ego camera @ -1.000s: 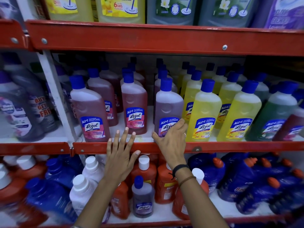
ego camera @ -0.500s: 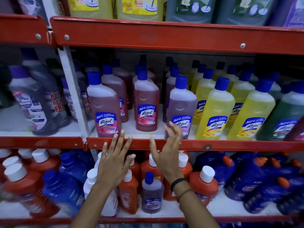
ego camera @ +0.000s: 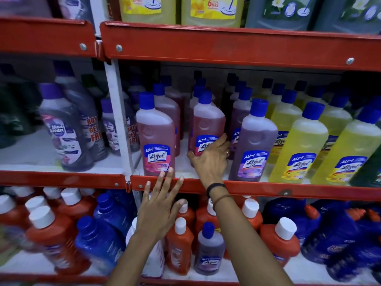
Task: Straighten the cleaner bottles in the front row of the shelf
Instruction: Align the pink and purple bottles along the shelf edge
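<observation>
The middle shelf (ego camera: 247, 187) holds Lizol cleaner bottles with blue caps. A pink bottle (ego camera: 155, 137) stands at the front left. A second pink bottle (ego camera: 208, 122) sits set back from the front edge. My right hand (ego camera: 210, 159) wraps its lower part, fingers across the label. To its right stand a purple bottle (ego camera: 253, 145) and two yellow bottles (ego camera: 299, 145) (ego camera: 348, 153) in the front row. My left hand (ego camera: 158, 207) hovers with fingers spread in front of the red shelf lip, holding nothing, fingertips near the first pink bottle's base.
More pink, purple and yellow bottles fill the rows behind. A white upright post (ego camera: 119, 120) separates a left bay with dark purple bottles (ego camera: 66, 131). The lower shelf carries orange and blue bottles (ego camera: 179, 244). Large jugs (ego camera: 210, 9) stand on the top shelf.
My right hand has moved up from the shelf lip into the shelf and closed around the set-back pink bottle. My left hand stays spread by the lip. The view has shifted left.
</observation>
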Motion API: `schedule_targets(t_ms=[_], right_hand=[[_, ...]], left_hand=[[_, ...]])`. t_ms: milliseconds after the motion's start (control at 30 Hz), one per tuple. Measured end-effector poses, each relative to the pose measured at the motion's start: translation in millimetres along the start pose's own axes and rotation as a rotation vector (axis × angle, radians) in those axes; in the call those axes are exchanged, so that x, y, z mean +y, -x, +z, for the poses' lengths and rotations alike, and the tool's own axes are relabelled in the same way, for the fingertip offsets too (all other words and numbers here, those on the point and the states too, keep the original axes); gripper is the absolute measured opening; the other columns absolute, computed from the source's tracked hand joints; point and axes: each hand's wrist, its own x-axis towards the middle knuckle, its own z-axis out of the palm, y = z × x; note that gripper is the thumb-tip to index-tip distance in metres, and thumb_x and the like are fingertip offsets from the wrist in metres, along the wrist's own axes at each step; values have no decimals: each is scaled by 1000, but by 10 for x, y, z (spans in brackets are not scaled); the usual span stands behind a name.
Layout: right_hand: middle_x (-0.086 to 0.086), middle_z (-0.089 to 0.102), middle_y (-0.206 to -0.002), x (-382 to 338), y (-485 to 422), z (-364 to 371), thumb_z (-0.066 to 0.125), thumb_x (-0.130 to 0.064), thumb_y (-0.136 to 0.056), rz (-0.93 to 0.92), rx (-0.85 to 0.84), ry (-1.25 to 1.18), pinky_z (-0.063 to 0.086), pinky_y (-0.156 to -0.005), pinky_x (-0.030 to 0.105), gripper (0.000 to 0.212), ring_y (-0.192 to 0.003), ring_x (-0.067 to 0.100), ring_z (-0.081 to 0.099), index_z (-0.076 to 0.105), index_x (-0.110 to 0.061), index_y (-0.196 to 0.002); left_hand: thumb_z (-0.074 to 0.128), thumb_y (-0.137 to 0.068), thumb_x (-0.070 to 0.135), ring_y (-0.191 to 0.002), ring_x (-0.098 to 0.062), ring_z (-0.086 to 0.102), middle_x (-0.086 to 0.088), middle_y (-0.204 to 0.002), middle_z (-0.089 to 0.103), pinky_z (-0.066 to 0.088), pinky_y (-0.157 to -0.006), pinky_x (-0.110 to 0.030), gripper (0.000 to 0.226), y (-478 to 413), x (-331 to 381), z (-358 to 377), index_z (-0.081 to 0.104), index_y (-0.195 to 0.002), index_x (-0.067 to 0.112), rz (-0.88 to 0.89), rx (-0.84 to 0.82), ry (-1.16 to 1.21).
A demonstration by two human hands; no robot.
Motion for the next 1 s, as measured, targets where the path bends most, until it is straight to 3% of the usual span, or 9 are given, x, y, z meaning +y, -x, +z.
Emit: schedule_targets(t_ms=[100,300,500,767,867,933,1000], right_hand=[[25,40,-136,-2,45,-28,79,-51,-59,-4,18,9,49,-89,43,121,-119,40,47,12,4,-143],[24,42,-132,44,235,-157,76,-51,-61,-45,35,55,45,-94,42,113,-116,38,48,16,2,-140],[21,43,-127,55,416,-251,76,-50,-60,-49,48,42,51,-83,42,111,-112,37,49,17,1,-139],[23,42,-129,47,499,-319,78,-49,-60,-46,16,29,52,-86,46,113,-116,40,48,16,2,-139],[23,41,-131,63,511,-341,78,-50,-62,-58,5,3,52,-89,47,112,-117,39,47,14,0,-140],[22,40,-133,150,523,-331,76,-53,-66,-97,-1,-70,50,-94,48,109,-119,39,47,15,-2,-141],[19,40,-137,263,549,-330,68,-61,-71,-93,-49,-363,45,-101,48,102,-123,33,47,19,-6,-141]], left_hand=[[11,-97,55,-146,-11,-10,9,-159,-13,-8,-115,-38,56,3,8,-8,4,-149,36,1,2,-8],[24,-95,54,-146,-11,-10,9,-159,-13,-10,-115,-37,60,5,17,-12,6,-149,35,5,19,8],[24,-95,55,-146,-12,-10,9,-159,-15,-12,-115,-36,62,7,14,-11,3,-149,35,6,18,16],[27,-94,55,-147,-18,2,8,-159,-15,-3,-115,-40,64,19,22,-11,3,-149,34,9,-9,33],[26,-95,55,-147,-17,0,8,-159,-15,-7,-115,-38,63,28,36,-43,2,-149,34,3,-23,59],[26,-96,53,-147,-14,-7,8,-159,-13,-6,-118,-38,62,33,68,-113,1,-149,34,8,-14,128],[34,-97,43,-146,-10,-10,7,-160,-8,-7,-118,-27,61,17,173,-229,4,-149,31,45,35,381]])
